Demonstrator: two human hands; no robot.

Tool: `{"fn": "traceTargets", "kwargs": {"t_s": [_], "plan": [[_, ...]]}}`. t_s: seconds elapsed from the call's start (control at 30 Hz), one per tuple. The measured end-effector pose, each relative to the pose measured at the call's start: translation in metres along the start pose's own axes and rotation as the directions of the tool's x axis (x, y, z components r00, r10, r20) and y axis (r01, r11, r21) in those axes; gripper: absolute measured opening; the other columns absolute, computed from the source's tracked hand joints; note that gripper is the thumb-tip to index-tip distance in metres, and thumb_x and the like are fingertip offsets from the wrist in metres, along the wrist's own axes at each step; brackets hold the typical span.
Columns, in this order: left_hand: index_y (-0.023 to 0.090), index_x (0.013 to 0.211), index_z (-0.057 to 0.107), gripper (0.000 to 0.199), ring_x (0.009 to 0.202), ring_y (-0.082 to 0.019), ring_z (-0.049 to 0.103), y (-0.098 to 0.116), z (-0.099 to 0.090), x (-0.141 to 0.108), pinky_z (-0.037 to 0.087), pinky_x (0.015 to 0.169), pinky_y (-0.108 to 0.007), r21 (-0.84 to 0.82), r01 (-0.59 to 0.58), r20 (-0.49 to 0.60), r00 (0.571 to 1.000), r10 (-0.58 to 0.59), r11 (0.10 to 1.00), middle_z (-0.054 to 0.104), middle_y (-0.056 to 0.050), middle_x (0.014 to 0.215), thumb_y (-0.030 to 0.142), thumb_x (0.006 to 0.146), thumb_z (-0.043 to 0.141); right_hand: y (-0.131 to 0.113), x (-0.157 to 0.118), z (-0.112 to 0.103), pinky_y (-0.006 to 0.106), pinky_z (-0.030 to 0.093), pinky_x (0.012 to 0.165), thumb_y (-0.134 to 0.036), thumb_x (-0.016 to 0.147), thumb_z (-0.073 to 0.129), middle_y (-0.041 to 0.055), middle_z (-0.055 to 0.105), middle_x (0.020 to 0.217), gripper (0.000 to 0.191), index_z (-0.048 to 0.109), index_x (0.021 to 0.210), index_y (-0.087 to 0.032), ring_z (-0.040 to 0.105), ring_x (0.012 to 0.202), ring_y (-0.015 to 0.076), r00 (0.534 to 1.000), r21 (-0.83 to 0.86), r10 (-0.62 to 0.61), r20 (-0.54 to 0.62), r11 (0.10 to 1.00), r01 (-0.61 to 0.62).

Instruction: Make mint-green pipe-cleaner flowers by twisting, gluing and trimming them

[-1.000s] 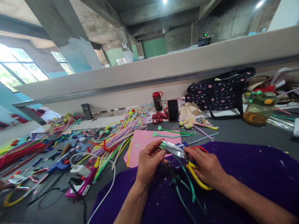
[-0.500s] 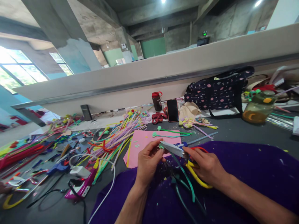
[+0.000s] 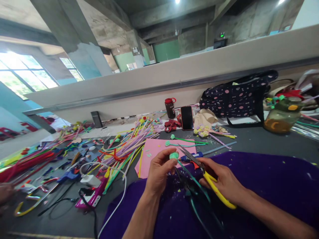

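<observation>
Between the thumb and fingers of my left hand [image 3: 159, 169] is a small mint-green fluffy piece [image 3: 173, 155], with a green stem [image 3: 189, 174] hanging down to the right. My right hand [image 3: 221, 177] grips yellow-handled scissors [image 3: 190, 155] by the handles; the blades point up and left, slightly apart, just right of the fluffy piece. Two similar green-stemmed pieces [image 3: 186, 144] lie beyond my hands, partly over a pink sheet [image 3: 152, 149]. A blue tool [image 3: 196, 156] lies behind the scissors. Dark pliers-like tools [image 3: 185, 182] rest on the purple cloth [image 3: 261, 179].
Bundles of coloured stems [image 3: 134, 136] and a magenta power strip [image 3: 93, 196] with cables lie to the left. Farther back stand a dark red-lidded bottle [image 3: 170, 109], a phone [image 3: 187, 118], a patterned bag [image 3: 231, 99] and a green bottle [image 3: 282, 116]. Another person's hand [image 3: 6, 194] shows at the left edge.
The scissors have swung away from the fluffy piece, their blades now slightly apart and their handles lower right. The fluffy piece shows more clearly in my left hand. The view has shifted slightly.
</observation>
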State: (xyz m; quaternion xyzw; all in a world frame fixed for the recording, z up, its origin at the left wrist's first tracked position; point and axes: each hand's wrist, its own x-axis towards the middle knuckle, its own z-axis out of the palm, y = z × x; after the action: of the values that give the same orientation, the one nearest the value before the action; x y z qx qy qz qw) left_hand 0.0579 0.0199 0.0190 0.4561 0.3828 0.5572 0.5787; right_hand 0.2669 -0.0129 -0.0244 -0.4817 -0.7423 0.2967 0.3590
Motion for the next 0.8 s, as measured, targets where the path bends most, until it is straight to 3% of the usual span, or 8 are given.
{"fn": "traceTargets", "kwargs": {"t_s": [0.2,0.43,0.6,0.8], "plan": [[0.016,0.103,0.061,0.043,0.058,-0.011,0.056,0.006,0.003,-0.001,0.040,0.042,-0.018,-0.013,0.005,0.050,0.999,-0.004,1.000,0.066,-0.010,0.095,0.022,0.062,0.071,0.001,0.000,-0.001,0.020,0.040,0.055,-0.031,0.077,0.056,-0.0047,0.050,0.068,0.044,0.042,0.118,-0.022,0.047,0.057,0.0106,0.998,0.002,0.013,-0.056,1.000,-0.012],[0.016,0.095,0.063,0.032,0.062,-0.012,0.057,0.002,-0.002,0.000,0.041,0.043,-0.018,-0.041,-0.032,0.087,0.996,0.036,0.999,0.064,-0.009,0.097,0.020,0.063,0.068,0.006,-0.004,0.001,0.024,0.043,0.062,-0.030,0.075,0.060,0.0010,0.058,0.084,0.049,0.042,0.120,-0.022,0.055,0.069,0.0137,0.982,-0.188,-0.170,-0.083,0.970,0.152],[0.016,0.092,0.064,0.033,0.057,-0.007,0.052,-0.001,-0.004,0.003,0.040,0.045,-0.017,-0.103,0.004,0.084,0.996,0.005,0.995,0.063,-0.007,0.097,0.017,0.060,0.070,0.008,-0.004,0.002,0.028,0.044,0.068,-0.032,0.075,0.060,0.0055,0.058,0.094,0.054,0.039,0.124,-0.023,0.057,0.079,0.0177,0.953,-0.346,-0.290,-0.091,0.906,0.243],[0.017,0.085,0.064,0.026,0.049,-0.004,0.046,-0.004,-0.004,0.005,0.037,0.044,-0.016,-0.082,-0.023,0.056,0.998,0.028,0.996,0.062,-0.002,0.084,0.015,0.060,0.071,0.011,-0.002,0.001,0.025,0.045,0.064,-0.032,0.075,0.060,0.0046,0.058,0.089,0.050,0.044,0.120,-0.020,0.058,0.077,0.0165,0.963,-0.302,-0.244,-0.113,0.932,0.201]]}}
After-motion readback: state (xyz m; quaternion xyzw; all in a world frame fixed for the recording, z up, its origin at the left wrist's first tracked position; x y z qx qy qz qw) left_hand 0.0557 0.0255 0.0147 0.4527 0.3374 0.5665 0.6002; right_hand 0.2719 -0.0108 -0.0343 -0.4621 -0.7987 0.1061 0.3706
